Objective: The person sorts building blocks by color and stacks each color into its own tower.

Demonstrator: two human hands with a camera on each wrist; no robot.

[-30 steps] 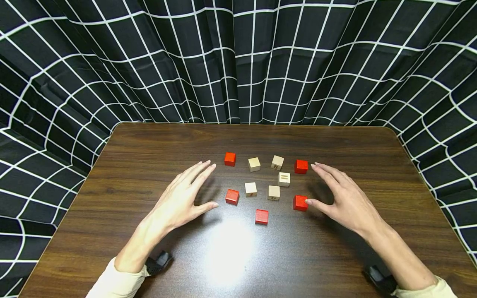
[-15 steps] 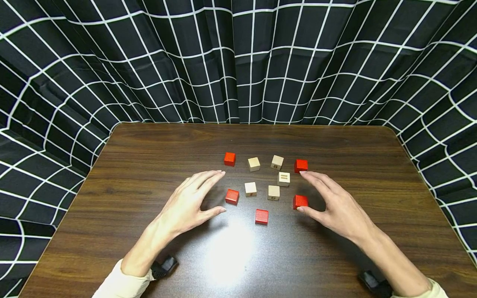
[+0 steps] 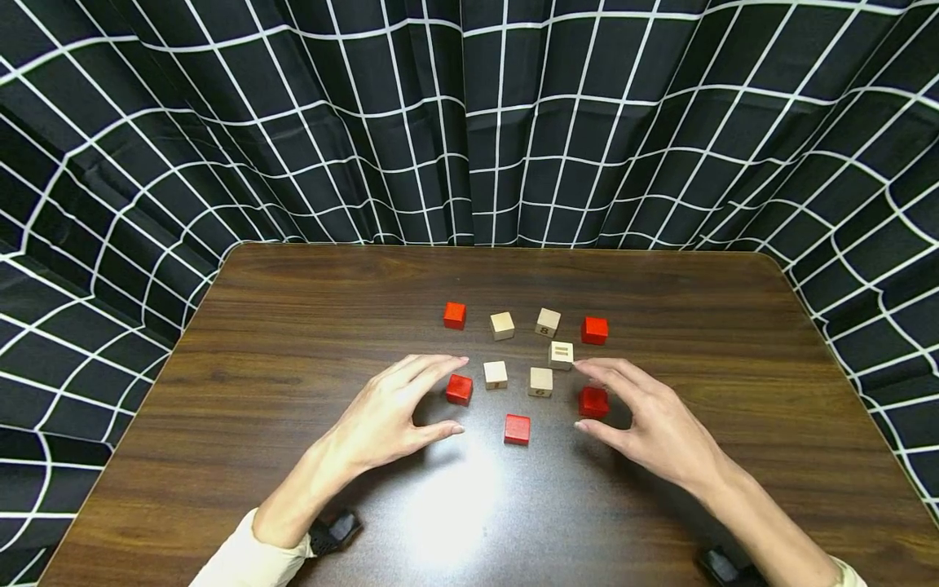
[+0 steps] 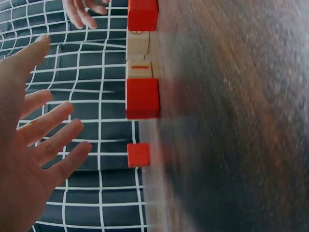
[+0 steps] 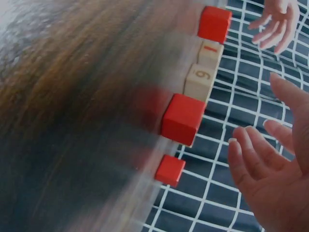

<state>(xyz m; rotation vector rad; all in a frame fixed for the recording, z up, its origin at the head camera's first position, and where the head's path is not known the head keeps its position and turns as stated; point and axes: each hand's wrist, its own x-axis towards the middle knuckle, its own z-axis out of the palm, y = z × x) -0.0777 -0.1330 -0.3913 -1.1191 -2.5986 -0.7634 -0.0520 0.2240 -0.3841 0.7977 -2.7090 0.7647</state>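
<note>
Head view: the spread, unladen left hand [image 3: 383, 417] and right hand [image 3: 662, 421] flank glossy red cubes [image 3: 517, 430] and pale wooden cubes [image 3: 540, 382] at lower centre; likely light and rigid, best pinched by opposite faces.

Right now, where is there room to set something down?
Red cubes and pale cubes crowd the middle. The table is bare left of the left hand, right of the right hand, and between the cubes and far edge.
</note>
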